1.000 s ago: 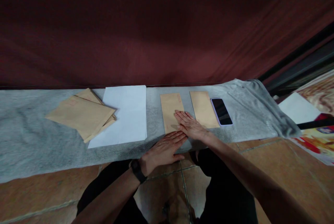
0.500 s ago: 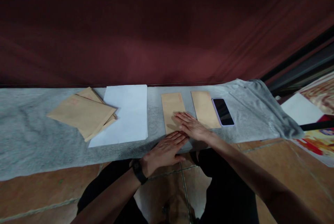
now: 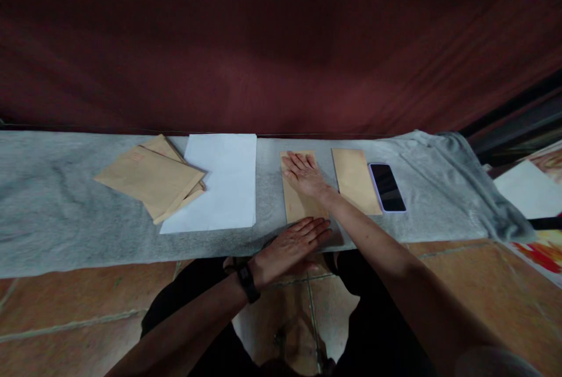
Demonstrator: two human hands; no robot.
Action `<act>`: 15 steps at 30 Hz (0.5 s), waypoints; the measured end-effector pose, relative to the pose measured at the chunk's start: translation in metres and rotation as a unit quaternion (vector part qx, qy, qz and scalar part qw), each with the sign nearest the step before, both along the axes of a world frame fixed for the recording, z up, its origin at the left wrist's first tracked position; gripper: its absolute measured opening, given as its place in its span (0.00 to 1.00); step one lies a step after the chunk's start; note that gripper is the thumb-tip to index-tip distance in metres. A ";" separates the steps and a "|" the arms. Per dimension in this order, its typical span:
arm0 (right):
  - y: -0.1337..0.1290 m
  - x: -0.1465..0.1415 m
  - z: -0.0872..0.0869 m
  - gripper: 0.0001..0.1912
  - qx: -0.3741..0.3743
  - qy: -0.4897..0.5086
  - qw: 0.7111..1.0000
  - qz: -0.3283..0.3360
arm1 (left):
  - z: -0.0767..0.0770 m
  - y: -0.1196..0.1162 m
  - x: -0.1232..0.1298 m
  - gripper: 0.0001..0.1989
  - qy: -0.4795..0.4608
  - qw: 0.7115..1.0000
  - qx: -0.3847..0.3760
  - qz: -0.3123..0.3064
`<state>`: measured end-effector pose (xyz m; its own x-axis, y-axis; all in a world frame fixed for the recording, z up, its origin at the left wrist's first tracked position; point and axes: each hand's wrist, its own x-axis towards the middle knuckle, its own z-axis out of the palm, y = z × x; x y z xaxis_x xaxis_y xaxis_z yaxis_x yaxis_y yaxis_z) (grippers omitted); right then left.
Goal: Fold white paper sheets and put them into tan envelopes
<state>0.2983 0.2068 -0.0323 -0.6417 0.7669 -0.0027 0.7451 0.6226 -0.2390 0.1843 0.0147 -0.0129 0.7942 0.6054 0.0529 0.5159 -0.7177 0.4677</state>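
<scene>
A brown paper envelope [image 3: 298, 204] lies flat in front of me on the grey cloth. My right hand [image 3: 304, 174] rests palm down on its far half, fingers spread. At its near end my left hand [image 3: 295, 243] lies flat, fingers stretched toward the right, by the cloth's front edge; a dark band is on that wrist. Just right of these sits a second brown envelope [image 3: 356, 182], beside a phone [image 3: 387, 187] with a dark screen and a pale purple case.
Grey cloth [image 3: 79, 236] covers the long narrow surface. On the left, several brown envelopes [image 3: 151, 175] overlap a stack of white paper [image 3: 223, 184]. A dark red curtain-like backdrop [image 3: 263, 72] rises behind. Tiled floor [image 3: 79, 301] shows below, and a white sheet [image 3: 529, 189] lies at far right.
My right hand has slid away from me, up to the envelope's far half. The left hand stays by the near end. The whole view has shifted slightly.
</scene>
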 end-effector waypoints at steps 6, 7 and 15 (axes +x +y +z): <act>-0.019 -0.001 0.002 0.33 -0.002 -0.002 1.000 0.011 | 0.001 -0.001 0.002 0.41 0.018 1.000 -0.009 0.000; -0.024 0.000 0.003 0.33 -0.003 -0.001 1.000 0.018 | 0.001 -0.001 0.002 0.41 0.024 1.000 -0.006 0.003; -0.049 0.011 0.007 0.33 -0.017 -0.012 0.997 0.068 | -0.003 -0.002 0.005 0.46 0.033 0.999 0.019 0.010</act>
